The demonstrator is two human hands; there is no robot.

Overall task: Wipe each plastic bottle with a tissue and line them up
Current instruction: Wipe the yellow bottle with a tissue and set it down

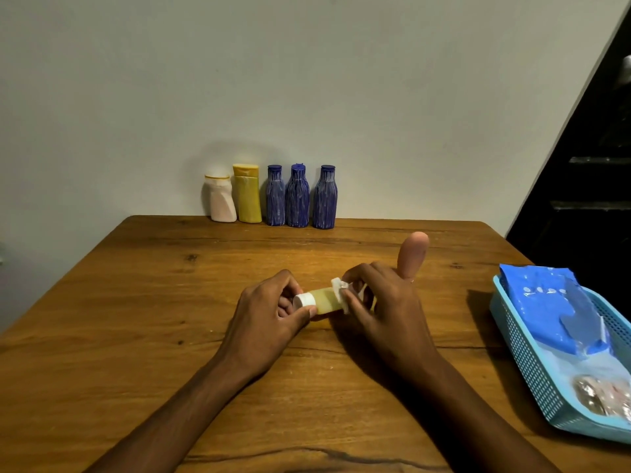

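Against pale wall, at wooden table's [102, 302] far edge: five bottles [273, 196] already lined up. Mid-table, wiping in hand: left hand [269, 312] pinching small yellow bottle [324, 300] by its white cap, held sideways; right hand [375, 302] pressing tissue [339, 289] round the body, thumb raised. Next, likely: standing it at the row's end, requiring upright turn.

Two bare forearms entered from the bottom edge of the head view. No sleeve, watch or band was visible on either. The left hand [269, 312] was bare, no ring or glove seen. The right hand [386, 302] was likewise bare; a small glint near the base of its thumb could not be identified. Nails appeared short and unpainted. No other part of the person was in view.
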